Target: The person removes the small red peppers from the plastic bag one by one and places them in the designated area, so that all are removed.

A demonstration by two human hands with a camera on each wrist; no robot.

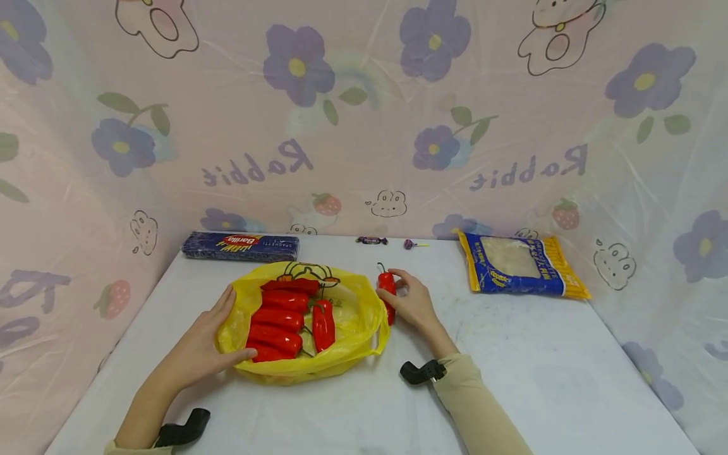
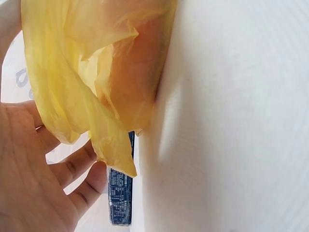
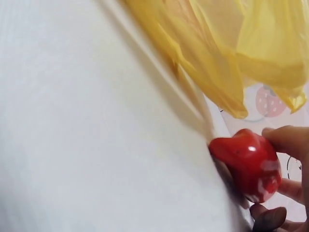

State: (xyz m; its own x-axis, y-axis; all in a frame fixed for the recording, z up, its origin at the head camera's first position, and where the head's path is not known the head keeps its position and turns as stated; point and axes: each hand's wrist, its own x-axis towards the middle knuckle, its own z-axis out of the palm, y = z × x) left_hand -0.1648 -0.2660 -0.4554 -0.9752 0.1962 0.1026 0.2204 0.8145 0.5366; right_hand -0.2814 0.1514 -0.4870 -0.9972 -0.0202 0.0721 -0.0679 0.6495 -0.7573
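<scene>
A yellow plastic bag (image 1: pixel 352 303) lies open on the table with several red peppers (image 1: pixel 282 319) inside; one pepper (image 1: pixel 323 325) lies apart from the row. My left hand (image 1: pixel 199 347) holds the bag's left side, thumb over the near rim; in the left wrist view the fingers of that hand (image 2: pixel 53 169) are behind the yellow plastic (image 2: pixel 72 96). Just right of the bag, my right hand (image 1: pixel 415 303) grips another red pepper (image 1: pixel 387 282) between thumb and fingers. The right wrist view has this pepper (image 3: pixel 253 164) against the table, in the fingers of the hand (image 3: pixel 292 179).
A blue spaghetti pack (image 1: pixel 241 246) lies at the back left. A wrapped candy (image 1: pixel 372 241) and a lollipop (image 1: pixel 409 244) lie at the back middle. At the back right is a blue and yellow packet (image 1: pixel 512 265). Patterned curtains (image 1: pixel 364 126) stand around the table.
</scene>
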